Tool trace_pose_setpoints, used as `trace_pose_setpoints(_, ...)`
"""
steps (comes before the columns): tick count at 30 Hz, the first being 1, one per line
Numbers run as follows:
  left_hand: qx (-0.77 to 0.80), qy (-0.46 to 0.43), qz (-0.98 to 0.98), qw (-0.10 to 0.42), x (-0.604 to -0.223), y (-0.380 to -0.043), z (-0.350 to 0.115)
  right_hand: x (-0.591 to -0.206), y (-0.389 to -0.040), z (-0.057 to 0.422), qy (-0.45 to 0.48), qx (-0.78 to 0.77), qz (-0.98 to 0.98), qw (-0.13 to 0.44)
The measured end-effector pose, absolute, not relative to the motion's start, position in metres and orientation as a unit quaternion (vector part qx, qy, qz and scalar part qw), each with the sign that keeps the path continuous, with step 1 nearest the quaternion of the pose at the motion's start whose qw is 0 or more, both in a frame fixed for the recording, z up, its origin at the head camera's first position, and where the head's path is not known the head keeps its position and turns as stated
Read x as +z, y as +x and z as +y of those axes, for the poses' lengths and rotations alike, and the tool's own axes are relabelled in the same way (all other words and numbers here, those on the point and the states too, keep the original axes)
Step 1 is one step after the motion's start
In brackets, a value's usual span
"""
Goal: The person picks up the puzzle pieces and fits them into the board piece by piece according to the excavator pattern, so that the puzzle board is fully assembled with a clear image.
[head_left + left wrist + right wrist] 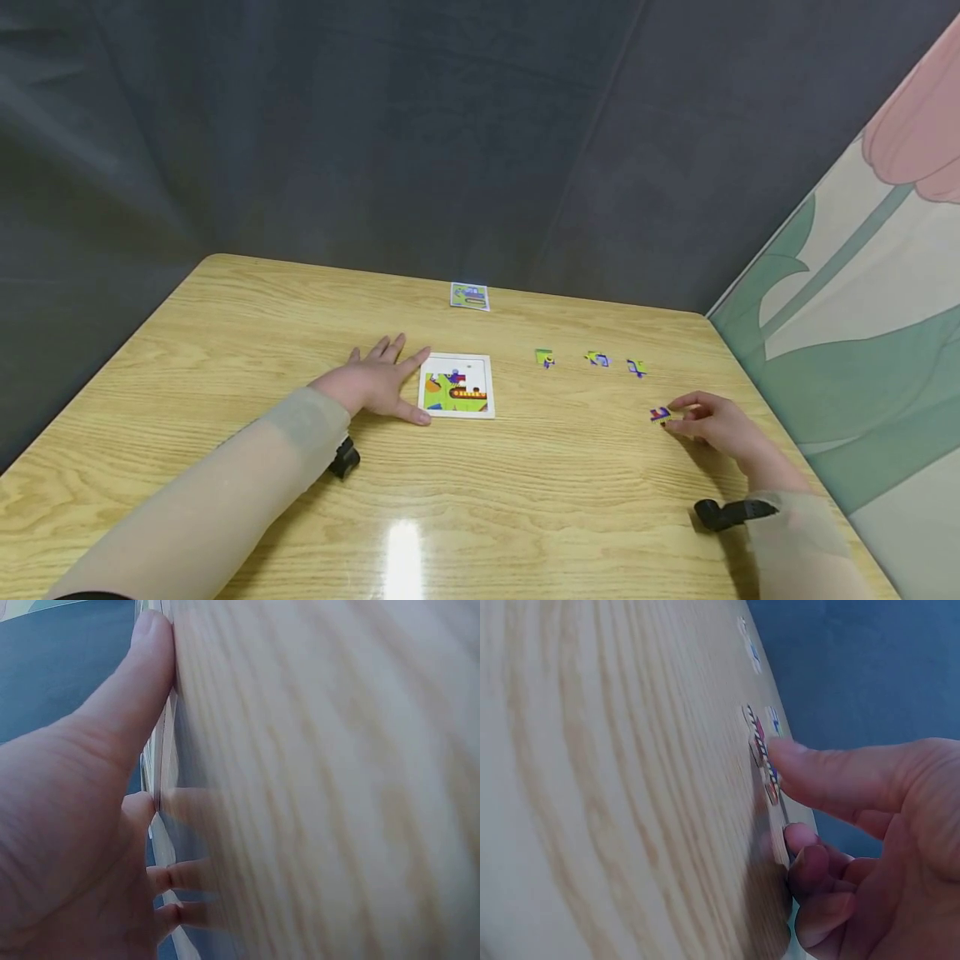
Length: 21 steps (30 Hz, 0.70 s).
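Observation:
A white-framed jigsaw board (456, 357) lies on the table, partly filled with colourful pieces. My left hand (377, 385) rests flat beside it with fingers spread, thumb and index finger touching its left edge. In the left wrist view, the thumb (124, 697) lies straight along the board's side. Far to the right, my right hand (712, 425) pinches a red and purple puzzle piece (660, 415) by its right side. The right wrist view has the thumb against the striped edge of this puzzle piece (759, 746), and the other fingers bent; the index fingertip is hidden there.
Three loose puzzle pieces lie in a row right of the board: one green (543, 357), one in the middle (597, 359), one farther right (636, 367). A small picture card (469, 296) lies near the table's back edge. Dark curtain (450, 150) hangs behind.

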<state>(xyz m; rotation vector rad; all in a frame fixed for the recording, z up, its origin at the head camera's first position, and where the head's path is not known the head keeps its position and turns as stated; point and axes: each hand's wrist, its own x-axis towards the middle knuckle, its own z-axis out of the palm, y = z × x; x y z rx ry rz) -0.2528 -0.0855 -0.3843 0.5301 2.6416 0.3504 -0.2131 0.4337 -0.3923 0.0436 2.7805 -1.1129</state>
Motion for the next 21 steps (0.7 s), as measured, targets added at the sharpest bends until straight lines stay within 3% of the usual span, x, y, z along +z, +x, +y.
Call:
trace_pose_setpoints(13, 0.128, 0.19, 0.951, 0.209, -0.388, -0.256, -0.085, -0.393, -0.214, 0.427, 0.014, -0.377, 0.923, 0.082)
trace_pose_setpoints(21, 0.126, 0.188, 0.952, 0.208, -0.392, -0.257, -0.086, -0.392, -0.215, 0.42, 0.023, -0.398, 0.916, 0.037)
